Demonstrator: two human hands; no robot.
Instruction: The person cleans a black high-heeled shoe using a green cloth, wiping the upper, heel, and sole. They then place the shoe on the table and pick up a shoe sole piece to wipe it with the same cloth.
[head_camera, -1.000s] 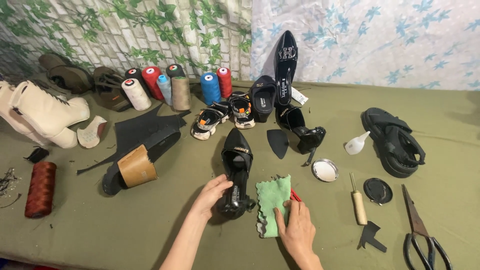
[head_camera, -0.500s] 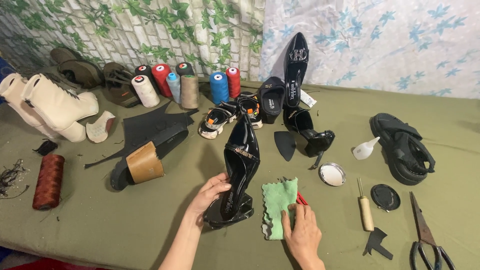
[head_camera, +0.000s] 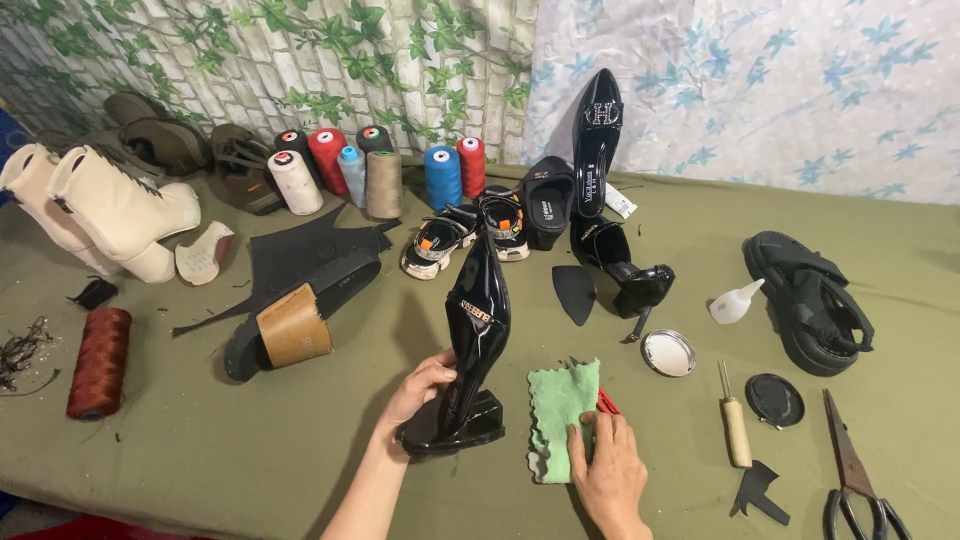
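**Upright, a black shoe is held on the table**

A glossy black heeled shoe (head_camera: 472, 350) is gripped at its back by the left hand (head_camera: 425, 385), toe raised, sole resting on the olive tablecloth (head_camera: 250, 450). Just beside it, a green cloth (head_camera: 560, 410) is pressed flat under the right hand (head_camera: 605, 465), fingers spread.

My left hand (head_camera: 422, 384) reaches in from the near edge, forearm bare and angled up to the right, fingers curled around what it grips, thumb on the near side. My right hand (head_camera: 606, 462) lies palm down to its right, fingers spread flat and pointing away from me, wrist low.
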